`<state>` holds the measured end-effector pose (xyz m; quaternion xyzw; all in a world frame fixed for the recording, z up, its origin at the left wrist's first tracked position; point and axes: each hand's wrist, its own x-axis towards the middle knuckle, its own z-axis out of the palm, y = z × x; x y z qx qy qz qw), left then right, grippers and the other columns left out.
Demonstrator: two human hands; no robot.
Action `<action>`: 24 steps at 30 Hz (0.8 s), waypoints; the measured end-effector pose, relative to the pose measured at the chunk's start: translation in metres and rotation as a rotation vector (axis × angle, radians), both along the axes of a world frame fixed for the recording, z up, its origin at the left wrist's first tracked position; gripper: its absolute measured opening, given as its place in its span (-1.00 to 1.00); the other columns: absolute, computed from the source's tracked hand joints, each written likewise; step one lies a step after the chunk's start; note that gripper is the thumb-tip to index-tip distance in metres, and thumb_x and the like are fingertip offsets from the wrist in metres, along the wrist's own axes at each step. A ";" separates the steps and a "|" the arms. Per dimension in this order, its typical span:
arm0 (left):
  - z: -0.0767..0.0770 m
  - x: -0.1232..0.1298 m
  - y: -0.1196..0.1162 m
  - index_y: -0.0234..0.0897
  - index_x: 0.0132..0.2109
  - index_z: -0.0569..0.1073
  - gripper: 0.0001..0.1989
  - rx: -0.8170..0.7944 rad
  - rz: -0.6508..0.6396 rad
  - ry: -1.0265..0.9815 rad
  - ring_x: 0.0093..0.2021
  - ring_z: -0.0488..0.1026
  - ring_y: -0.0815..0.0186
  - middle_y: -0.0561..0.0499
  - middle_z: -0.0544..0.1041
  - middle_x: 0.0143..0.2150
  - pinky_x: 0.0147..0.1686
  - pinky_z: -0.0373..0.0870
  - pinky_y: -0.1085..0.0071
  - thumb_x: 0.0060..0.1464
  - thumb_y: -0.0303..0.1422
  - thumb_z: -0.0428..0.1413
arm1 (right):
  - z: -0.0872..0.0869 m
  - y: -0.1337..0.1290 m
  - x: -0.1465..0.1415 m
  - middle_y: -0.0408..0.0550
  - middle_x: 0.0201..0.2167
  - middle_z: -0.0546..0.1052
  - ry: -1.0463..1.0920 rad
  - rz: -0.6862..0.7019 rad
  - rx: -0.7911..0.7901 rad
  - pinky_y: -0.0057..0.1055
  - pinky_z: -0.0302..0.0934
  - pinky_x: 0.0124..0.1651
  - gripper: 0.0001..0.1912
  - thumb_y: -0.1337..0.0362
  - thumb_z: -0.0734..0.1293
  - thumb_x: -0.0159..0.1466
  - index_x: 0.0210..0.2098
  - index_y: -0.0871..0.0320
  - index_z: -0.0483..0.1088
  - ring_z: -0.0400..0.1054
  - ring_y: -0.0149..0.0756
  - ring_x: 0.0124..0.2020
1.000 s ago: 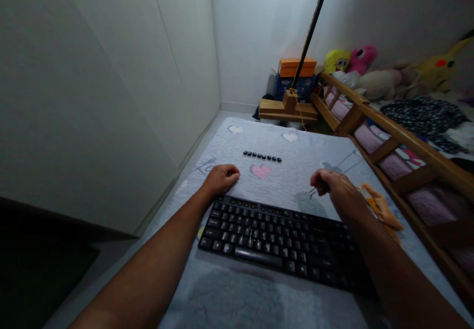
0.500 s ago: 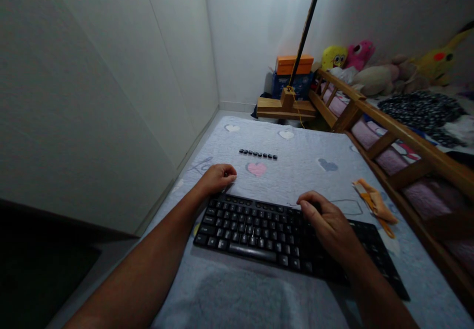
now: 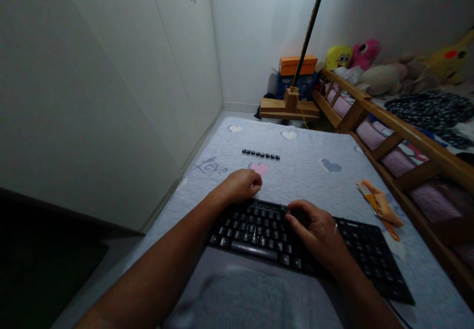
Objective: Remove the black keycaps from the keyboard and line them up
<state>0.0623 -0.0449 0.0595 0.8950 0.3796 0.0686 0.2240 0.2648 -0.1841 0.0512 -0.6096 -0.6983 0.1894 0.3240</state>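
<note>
A black keyboard (image 3: 255, 235) lies slightly angled on the pale, heart-printed cloth (image 3: 296, 161). My left hand (image 3: 242, 185) is closed at the keyboard's top edge, fingers curled under and whatever they hold hidden. Over the upper middle of the keys is my right hand (image 3: 314, 225), its thumb and fingers pinched close to the top row; anything between them is too small to name. Beyond the hands, several small black keycaps (image 3: 260, 154) form a straight row above a pink heart print.
An orange cloth and tool (image 3: 381, 208) lie at the right. A wooden bed rail (image 3: 400, 136) runs along that side, with plush toys (image 3: 366, 55) behind it. A wooden stand (image 3: 291, 105) with a black pole is past the far edge; a white cabinet (image 3: 122, 72) stands left.
My left hand has moved right along the keyboard's top edge. My right hand has shifted slightly left and lower onto the keys. The camera view has shifted a little.
</note>
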 end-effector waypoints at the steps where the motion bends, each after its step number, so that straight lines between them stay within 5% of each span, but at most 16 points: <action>1: -0.003 0.002 -0.001 -0.30 -0.24 0.56 -0.80 -0.008 -0.005 -0.009 -0.26 0.48 0.27 -0.06 0.59 -0.26 -0.26 0.32 0.43 0.05 -0.40 0.05 | -0.001 0.000 0.000 -0.07 -0.32 0.56 -0.009 0.003 0.014 -0.35 0.31 -0.19 -0.85 0.24 0.27 0.24 -0.25 0.13 0.43 0.45 -0.26 -0.30; 7: -0.016 0.001 -0.002 -0.30 -0.28 0.57 -0.81 -0.013 0.005 -0.023 -0.30 0.47 0.29 -0.04 0.59 -0.31 -0.28 0.31 0.43 0.03 -0.39 0.06 | -0.004 0.000 -0.002 -0.06 -0.31 0.55 -0.063 0.033 0.039 -0.34 0.31 -0.17 -0.89 0.28 0.26 0.25 -0.26 0.13 0.41 0.45 -0.26 -0.27; 24: -0.019 -0.006 -0.005 -0.28 -0.31 0.58 -0.79 -0.080 -0.003 -0.032 -0.35 0.46 0.30 -0.03 0.59 -0.35 -0.33 0.29 0.44 0.04 -0.35 0.05 | -0.002 -0.001 -0.002 -0.06 -0.34 0.53 -0.113 -0.023 0.017 -0.34 0.27 -0.19 -0.88 0.29 0.21 0.26 -0.28 0.13 0.38 0.42 -0.25 -0.29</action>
